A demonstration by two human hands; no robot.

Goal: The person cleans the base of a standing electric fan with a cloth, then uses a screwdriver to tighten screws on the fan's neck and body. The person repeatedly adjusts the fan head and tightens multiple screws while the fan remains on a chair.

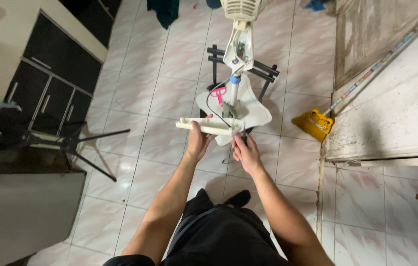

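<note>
Closest to us we see dark shorts and two bare arms reaching out over the shiny pale floor tiles (159,93). The left hand (197,140) is closed around a long, flat, cream plastic cover (208,126) — it holds the piece from below, level and sideways. The right hand (247,153) sits just beside the cover's right end, with its fingers curled around a thin dark tool (244,136) that stands straight up. We cannot tell what kind of tool it is.

Just past the hands stands a white fan stand (236,98) with a smooth, curvy plastic base. A thin black wire (214,106) loops down from its pole, and a small pink clip (217,91) sits next to the pole. Higher up, the pole's casing is open and small parts show inside.

Behind the base lies a black metal frame (263,74) made of bars. To the right, a yellow dustpan (313,124) rests by a worn grey step — far left stands a dark cabinet (51,79).
</note>
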